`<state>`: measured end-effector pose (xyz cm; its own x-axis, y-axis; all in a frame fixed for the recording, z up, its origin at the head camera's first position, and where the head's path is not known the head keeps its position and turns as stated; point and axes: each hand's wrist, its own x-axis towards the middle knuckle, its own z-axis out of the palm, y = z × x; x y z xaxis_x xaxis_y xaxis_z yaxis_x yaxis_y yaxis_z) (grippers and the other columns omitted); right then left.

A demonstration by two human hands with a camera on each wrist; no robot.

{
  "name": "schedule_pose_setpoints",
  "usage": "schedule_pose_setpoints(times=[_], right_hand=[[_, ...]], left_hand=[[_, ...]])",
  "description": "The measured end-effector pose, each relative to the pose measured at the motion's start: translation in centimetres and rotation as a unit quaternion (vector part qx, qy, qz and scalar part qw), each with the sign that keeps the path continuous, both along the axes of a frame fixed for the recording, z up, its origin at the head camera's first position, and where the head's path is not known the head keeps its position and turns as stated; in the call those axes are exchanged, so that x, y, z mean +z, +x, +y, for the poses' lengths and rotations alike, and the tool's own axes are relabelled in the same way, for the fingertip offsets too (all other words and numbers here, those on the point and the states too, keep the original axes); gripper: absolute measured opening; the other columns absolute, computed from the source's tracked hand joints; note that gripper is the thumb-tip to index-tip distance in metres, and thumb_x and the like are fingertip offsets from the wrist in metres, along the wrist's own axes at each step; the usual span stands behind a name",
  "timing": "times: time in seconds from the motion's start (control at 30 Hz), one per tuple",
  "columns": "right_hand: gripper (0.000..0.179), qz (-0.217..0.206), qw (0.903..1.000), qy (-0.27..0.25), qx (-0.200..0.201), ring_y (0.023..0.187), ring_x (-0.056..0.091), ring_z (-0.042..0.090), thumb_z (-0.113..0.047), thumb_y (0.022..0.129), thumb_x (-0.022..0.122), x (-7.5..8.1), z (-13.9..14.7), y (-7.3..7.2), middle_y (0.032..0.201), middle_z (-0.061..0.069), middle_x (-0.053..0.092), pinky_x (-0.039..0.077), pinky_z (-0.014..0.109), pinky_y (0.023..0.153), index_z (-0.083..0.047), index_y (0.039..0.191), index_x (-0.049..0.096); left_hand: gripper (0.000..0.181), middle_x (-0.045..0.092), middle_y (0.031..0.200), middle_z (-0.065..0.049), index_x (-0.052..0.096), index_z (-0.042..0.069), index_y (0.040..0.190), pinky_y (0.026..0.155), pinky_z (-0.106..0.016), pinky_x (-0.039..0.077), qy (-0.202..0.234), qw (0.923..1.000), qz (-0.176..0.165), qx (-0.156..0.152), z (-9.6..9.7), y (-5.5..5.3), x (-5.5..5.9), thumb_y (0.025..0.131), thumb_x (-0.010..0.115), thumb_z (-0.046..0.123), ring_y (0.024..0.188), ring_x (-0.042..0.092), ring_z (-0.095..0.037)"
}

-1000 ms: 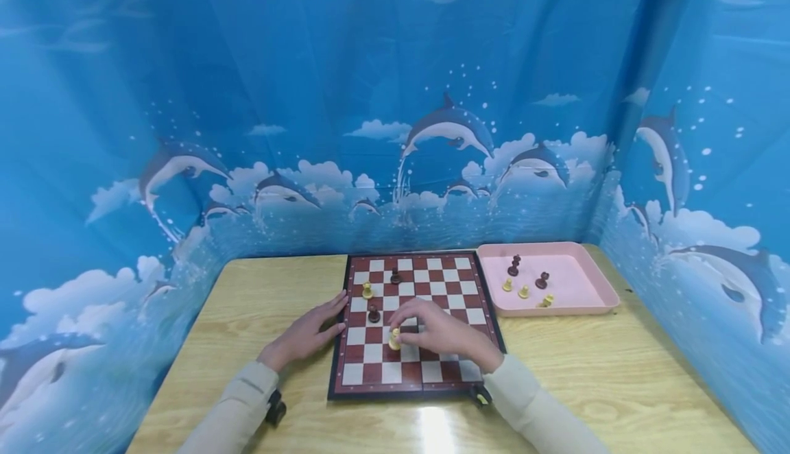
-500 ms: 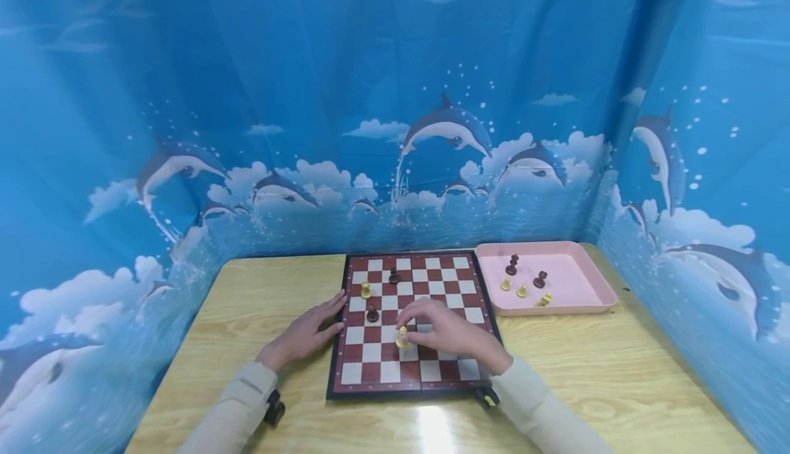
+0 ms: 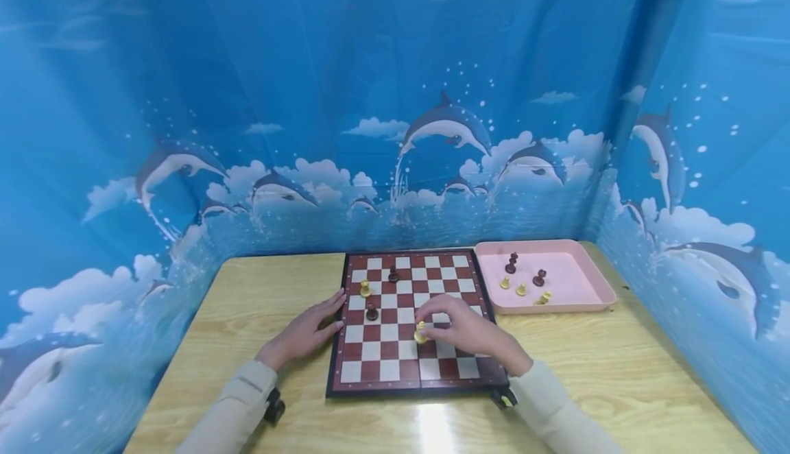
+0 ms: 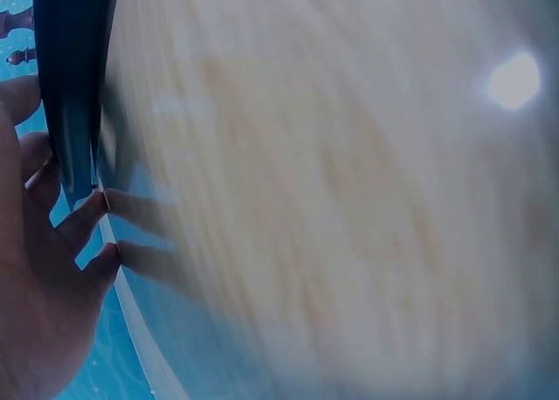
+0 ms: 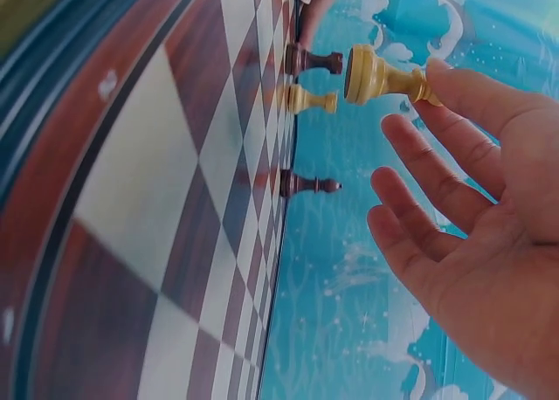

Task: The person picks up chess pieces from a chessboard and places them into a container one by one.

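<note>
My right hand (image 3: 463, 330) pinches a light yellow chess piece (image 5: 371, 75) between thumb and index finger, its top hidden behind the fingertips. In the right wrist view the piece's base hangs clear of the chessboard (image 3: 389, 370), and the other fingers are spread. At the board's left edge rests my left hand (image 3: 305, 330), fingers extended against the frame. Standing on the board's left half are a dark rook (image 3: 372, 313), a yellow rook (image 3: 365, 289) and a dark bishop (image 5: 307, 183), the bishop being farthest back.
A pink tray (image 3: 589, 300) stands right of the board's far end. It holds several dark and yellow chess pieces, one yellow piece (image 3: 543, 298) lying on its side. Board and tray sit on a wooden table (image 3: 586, 351), with a blue dolphin curtain (image 3: 345, 97) behind.
My right hand has carried the yellow chess piece rightward and slightly away across the board. The left hand has stayed at the board's left edge.
</note>
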<state>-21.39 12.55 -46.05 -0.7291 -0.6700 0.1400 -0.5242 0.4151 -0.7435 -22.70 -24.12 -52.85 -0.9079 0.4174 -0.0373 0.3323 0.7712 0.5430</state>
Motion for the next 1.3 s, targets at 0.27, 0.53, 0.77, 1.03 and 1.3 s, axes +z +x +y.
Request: schedule_pose_setpoints(times=[0.27,0.53,0.77,1.03,1.3], right_hand=[[0.015,0.012,0.9996,0.005,-0.026,0.116,0.063,0.019,-0.018,0.095,0.073,0.2,2.0,-0.1,0.118,0.003,0.074,0.051,0.052,0.104,-0.019,0.110,0.076],[0.020,0.002,0.9981,0.012,-0.060,0.119,0.062,0.027,-0.020,0.096,0.072,0.2,4.0,-0.4,0.122,0.007,0.072,0.050,0.059,0.103,-0.013,0.115,0.074],[0.016,0.018,0.9963,0.007,-0.084,0.114,0.064,0.025,-0.020,0.095,0.073,0.2,5.8,-0.8,0.117,0.003,0.073,0.053,0.055,0.100,-0.020,0.111,0.075],[0.016,0.026,0.9943,-0.001,-0.104,0.110,0.065,0.028,-0.016,0.095,0.073,0.0,7.9,-1.1,0.114,0.004,0.073,0.052,0.061,0.098,-0.013,0.110,0.075],[0.015,0.070,0.9884,-0.001,-0.135,0.111,0.067,0.028,-0.013,0.093,0.074,-0.2,9.9,-1.8,0.111,0.003,0.076,0.053,0.057,0.098,-0.009,0.107,0.077]], left_hand=[[0.066,0.018,0.170,0.002,0.029,0.022,0.161,0.124,-0.056,0.026,-0.004,1.0000,0.004,-0.002,-0.1,-0.2,-0.2,0.105,0.046,0.054,0.154,0.026,-0.032],[0.067,0.019,0.170,0.001,0.029,0.021,0.161,0.124,-0.056,0.026,-0.007,1.0000,0.006,-0.002,-0.1,-0.3,-0.3,0.105,0.045,0.054,0.154,0.026,-0.032],[0.066,0.019,0.170,-0.002,0.029,0.020,0.161,0.123,-0.057,0.026,-0.002,1.0000,0.005,-0.001,0.0,-0.2,-0.3,0.105,0.045,0.053,0.154,0.026,-0.033],[0.066,0.020,0.170,-0.003,0.029,0.019,0.160,0.123,-0.057,0.026,-0.002,0.9999,0.009,-0.005,-0.1,-0.1,-0.1,0.105,0.046,0.051,0.153,0.027,-0.034],[0.066,0.020,0.170,-0.002,0.029,0.020,0.161,0.123,-0.057,0.026,-0.001,1.0000,0.006,-0.002,0.0,0.0,0.0,0.106,0.047,0.050,0.153,0.026,-0.034]])
